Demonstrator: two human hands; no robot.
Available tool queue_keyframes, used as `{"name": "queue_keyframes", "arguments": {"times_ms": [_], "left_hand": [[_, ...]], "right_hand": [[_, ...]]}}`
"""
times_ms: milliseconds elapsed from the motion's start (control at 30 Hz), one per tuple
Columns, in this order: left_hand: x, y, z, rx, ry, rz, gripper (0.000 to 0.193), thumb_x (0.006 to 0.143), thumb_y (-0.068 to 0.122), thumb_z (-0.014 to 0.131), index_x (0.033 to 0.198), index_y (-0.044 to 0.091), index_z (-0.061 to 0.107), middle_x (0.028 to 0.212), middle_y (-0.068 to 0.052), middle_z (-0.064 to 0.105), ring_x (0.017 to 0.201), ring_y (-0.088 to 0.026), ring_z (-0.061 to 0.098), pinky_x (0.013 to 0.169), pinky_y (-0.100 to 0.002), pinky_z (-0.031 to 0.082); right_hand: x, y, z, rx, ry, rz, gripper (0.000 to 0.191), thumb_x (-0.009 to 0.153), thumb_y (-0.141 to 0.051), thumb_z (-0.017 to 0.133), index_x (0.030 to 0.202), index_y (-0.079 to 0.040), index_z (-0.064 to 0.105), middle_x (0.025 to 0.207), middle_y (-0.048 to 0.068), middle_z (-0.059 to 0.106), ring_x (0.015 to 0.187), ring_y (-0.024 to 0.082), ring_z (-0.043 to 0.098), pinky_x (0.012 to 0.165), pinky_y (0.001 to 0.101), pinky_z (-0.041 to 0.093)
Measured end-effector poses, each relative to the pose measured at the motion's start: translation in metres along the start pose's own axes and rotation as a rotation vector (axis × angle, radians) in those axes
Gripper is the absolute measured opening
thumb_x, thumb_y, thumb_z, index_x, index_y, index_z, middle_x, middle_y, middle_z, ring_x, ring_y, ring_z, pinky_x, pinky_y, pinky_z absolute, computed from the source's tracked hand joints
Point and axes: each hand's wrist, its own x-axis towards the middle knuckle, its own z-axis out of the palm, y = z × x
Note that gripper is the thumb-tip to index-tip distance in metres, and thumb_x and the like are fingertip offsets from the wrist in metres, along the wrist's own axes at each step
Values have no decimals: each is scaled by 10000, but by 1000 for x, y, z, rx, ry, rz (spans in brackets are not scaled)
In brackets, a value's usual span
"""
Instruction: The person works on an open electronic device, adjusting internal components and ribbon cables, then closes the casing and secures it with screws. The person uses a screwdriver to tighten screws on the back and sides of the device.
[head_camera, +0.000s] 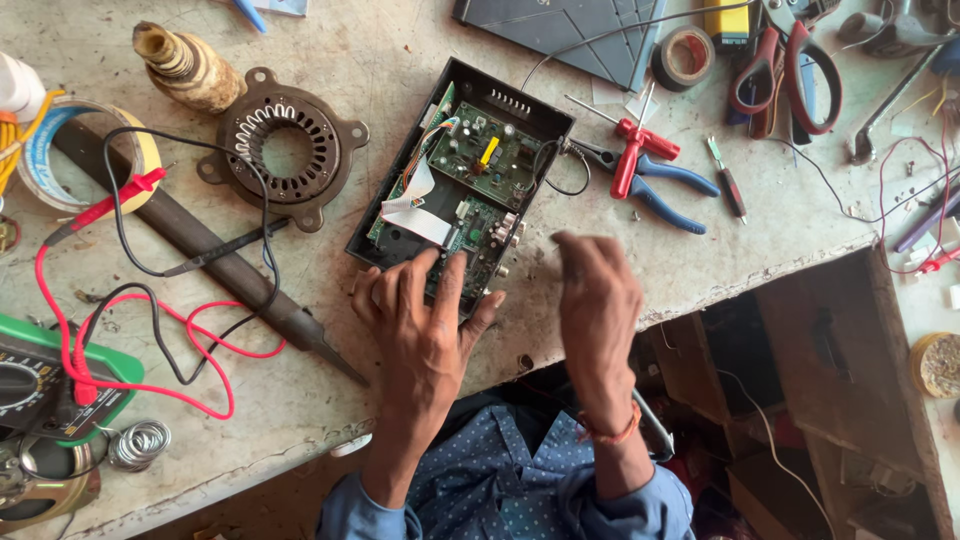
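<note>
An opened black electronics box (505, 100) lies on the worn workbench (330, 400), showing green circuit boards (485, 155) and a white ribbon cable (415, 215). My left hand (425, 320) rests on the box's near end, fingers spread over the board's edge. Just right of the box, my right hand (597, 295) hovers blurred above the bench edge with its fingers curled; I see nothing in it.
Blue-handled pliers (655, 185) and a red screwdriver (640, 135) lie right of the box. A metal stator ring (285, 150), a tape roll (75, 150), a green multimeter (45, 385) with red and black leads (175, 340) and a solder coil (140, 443) sit left. Scissors (790, 70) lie top right.
</note>
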Motion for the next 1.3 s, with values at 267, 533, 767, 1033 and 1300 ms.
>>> {"name": "queue_keyframes", "arguments": {"times_ms": [267,533,767,1033,1300], "left_hand": [[0,0,-2,-5,0,-3,488,982,491,676,1197,54,710,1170,-117,611,1076,-276,561,1077,-539,372],[2,3,-6,8,-21,-12,474,975,484,684,1192,64,710,1190,-117,615,1098,-276,567,1082,-532,371],[4,2,-9,-10,-41,-14,485,971,481,690,1202,55,703,1171,-112,613,1082,-276,566,1081,-525,373],[2,1,-10,-31,-59,-3,501,965,474,693,1226,46,690,1191,-121,611,1094,-286,566,1087,-530,367],[1,0,-4,-23,-39,-12,514,944,504,692,1209,63,693,1192,-116,616,1079,-293,564,1069,-541,363]], "right_hand": [[-19,-19,14,417,9,55,115,988,-18,679,1091,-15,730,980,80,737,836,158,744,732,289,565],[-28,-17,12,697,-104,129,141,972,16,674,1101,6,730,1041,81,728,931,142,745,807,259,585],[-32,-22,13,525,-16,18,178,921,30,736,1092,-18,753,1054,91,720,943,161,715,815,278,576],[-31,-28,16,307,98,-131,218,878,19,785,1084,-42,749,1130,97,726,1011,234,739,838,326,596],[-31,-26,15,262,51,-171,221,893,22,740,1107,-29,728,1119,110,717,995,274,742,824,350,600]]}}
